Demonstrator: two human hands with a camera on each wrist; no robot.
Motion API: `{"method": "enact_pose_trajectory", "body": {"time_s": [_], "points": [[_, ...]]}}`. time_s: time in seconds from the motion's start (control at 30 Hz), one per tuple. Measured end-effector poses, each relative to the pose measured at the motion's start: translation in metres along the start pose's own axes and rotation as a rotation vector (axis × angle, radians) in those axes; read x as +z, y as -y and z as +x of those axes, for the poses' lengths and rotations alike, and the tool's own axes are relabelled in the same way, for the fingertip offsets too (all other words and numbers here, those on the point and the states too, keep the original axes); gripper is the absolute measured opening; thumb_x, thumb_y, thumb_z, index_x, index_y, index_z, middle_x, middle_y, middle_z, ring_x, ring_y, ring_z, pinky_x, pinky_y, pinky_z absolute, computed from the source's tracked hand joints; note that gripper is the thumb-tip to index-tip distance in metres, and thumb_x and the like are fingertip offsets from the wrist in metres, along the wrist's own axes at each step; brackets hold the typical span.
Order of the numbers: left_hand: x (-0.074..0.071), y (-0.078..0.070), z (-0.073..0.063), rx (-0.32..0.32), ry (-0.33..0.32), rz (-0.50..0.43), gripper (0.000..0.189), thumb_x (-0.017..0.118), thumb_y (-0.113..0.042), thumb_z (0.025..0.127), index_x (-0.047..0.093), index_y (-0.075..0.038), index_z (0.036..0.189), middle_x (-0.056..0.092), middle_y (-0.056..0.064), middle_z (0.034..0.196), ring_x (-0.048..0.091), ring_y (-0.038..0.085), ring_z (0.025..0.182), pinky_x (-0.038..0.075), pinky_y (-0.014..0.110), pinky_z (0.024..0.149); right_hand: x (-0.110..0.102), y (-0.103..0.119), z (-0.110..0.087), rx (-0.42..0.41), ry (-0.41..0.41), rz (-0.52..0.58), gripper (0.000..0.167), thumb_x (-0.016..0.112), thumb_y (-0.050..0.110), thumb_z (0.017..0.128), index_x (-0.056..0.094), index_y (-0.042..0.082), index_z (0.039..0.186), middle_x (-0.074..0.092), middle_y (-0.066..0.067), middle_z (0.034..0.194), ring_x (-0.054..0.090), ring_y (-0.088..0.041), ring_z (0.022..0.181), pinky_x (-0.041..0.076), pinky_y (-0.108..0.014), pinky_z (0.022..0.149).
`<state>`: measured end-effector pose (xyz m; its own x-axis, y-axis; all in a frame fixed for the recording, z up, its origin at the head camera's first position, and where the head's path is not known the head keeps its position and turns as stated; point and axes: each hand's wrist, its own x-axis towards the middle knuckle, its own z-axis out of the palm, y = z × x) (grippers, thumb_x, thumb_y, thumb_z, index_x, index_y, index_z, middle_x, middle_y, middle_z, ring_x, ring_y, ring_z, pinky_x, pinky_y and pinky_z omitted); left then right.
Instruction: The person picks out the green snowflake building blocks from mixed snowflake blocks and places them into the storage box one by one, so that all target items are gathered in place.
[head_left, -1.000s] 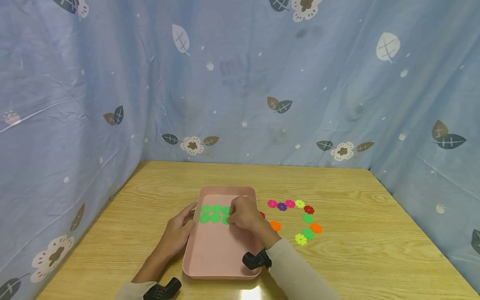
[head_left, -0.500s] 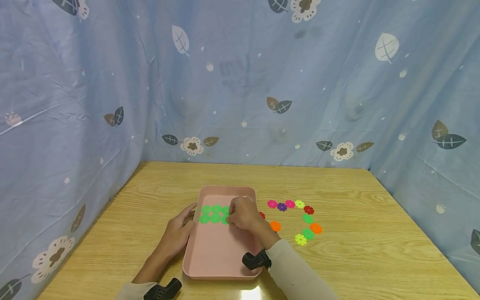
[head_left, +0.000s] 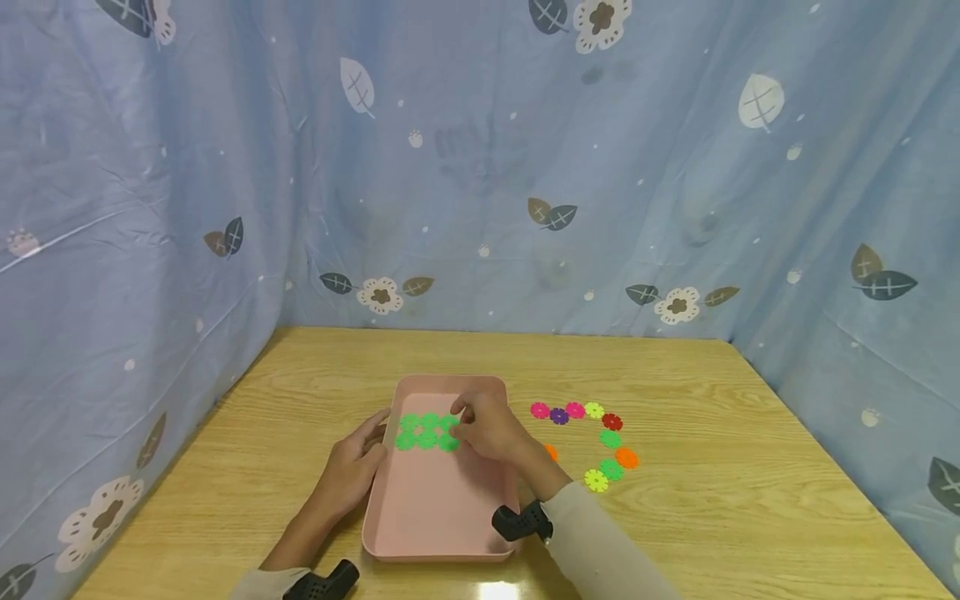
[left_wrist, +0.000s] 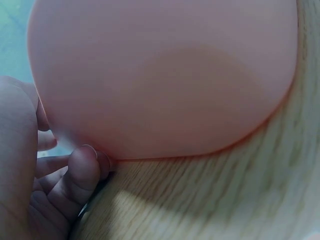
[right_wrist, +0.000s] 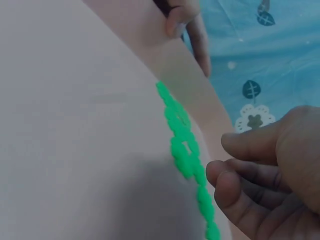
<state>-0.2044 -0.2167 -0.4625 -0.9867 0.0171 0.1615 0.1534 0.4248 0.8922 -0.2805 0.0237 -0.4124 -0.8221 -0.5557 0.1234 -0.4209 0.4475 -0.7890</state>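
Green notched plastic discs (head_left: pixel 427 439) lie joined in two rows inside a pink tray (head_left: pixel 441 517), in its upper left part. My right hand (head_left: pixel 491 427) hovers over the right end of these rows. In the right wrist view its thumb (right_wrist: pixel 250 142) and fingertips stand apart with nothing between them, beside the green discs (right_wrist: pixel 182 135). My left hand (head_left: pixel 351 467) holds the tray's left side, its thumb at the rim and its fingers along the outer wall. The left wrist view has the thumb tip (left_wrist: pixel 83 162) against the pink tray (left_wrist: pixel 165 100).
To the tray's right, a curved line of coloured discs lies on the wooden table (head_left: pixel 697 467), among them a purple disc (head_left: pixel 558 416), a dark red disc (head_left: pixel 612 422) and an orange disc (head_left: pixel 627 457). My right forearm hides part of it. A blue patterned curtain (head_left: pixel 480 167) surrounds the table.
My right hand has let go of the lower right green disc, and its thumb and fingers have spread. That disc now lies level with its row. The left hand stays on the tray.
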Motion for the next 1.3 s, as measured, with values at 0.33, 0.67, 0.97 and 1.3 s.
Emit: {"method": "enact_pose_trajectory", "body": {"time_s": [0.33, 0.67, 0.97, 1.3], "points": [[0.001, 0.000, 0.000, -0.008, -0.019, 0.021, 0.055, 0.044, -0.010, 0.099, 0.042, -0.009, 0.154, 0.061, 0.020, 0.137, 0.062, 0.039, 0.124, 0.054, 0.049, 0.098, -0.024, 0.009, -0.017, 0.011, -0.056, -0.017, 0.029, 0.067, 0.005, 0.095, 0.064, -0.002, 0.122, 0.065, -0.002, 0.084, 0.068, -0.023, 0.070, 0.055, -0.028, 0.059], [0.001, 0.002, -0.001, -0.004, -0.004, -0.007, 0.056, 0.044, -0.010, 0.099, 0.040, -0.008, 0.155, 0.058, 0.023, 0.140, 0.058, 0.043, 0.128, 0.052, 0.052, 0.101, -0.052, 0.008, -0.039, 0.027, -0.147, -0.085, 0.027, 0.070, 0.009, 0.094, 0.069, 0.006, 0.121, 0.066, 0.002, 0.087, 0.063, -0.014, 0.076, 0.054, -0.028, 0.065], [0.002, 0.001, 0.001, -0.002, -0.005, 0.006, 0.056, 0.044, -0.010, 0.099, 0.040, -0.008, 0.155, 0.060, 0.022, 0.139, 0.059, 0.041, 0.127, 0.053, 0.050, 0.099, -0.070, -0.017, -0.068, 0.055, -0.286, -0.077, 0.022, 0.072, 0.010, 0.092, 0.071, 0.006, 0.114, 0.066, 0.002, 0.086, 0.061, -0.014, 0.078, 0.053, -0.029, 0.069], [0.003, 0.002, 0.000, -0.016, -0.008, 0.000, 0.056, 0.044, -0.010, 0.099, 0.040, -0.009, 0.155, 0.059, 0.022, 0.140, 0.059, 0.042, 0.126, 0.053, 0.050, 0.099, -0.083, -0.048, -0.084, 0.125, -0.384, -0.051, 0.021, 0.072, 0.011, 0.092, 0.072, 0.004, 0.112, 0.067, -0.002, 0.089, 0.063, -0.019, 0.085, 0.053, -0.029, 0.069]]}}
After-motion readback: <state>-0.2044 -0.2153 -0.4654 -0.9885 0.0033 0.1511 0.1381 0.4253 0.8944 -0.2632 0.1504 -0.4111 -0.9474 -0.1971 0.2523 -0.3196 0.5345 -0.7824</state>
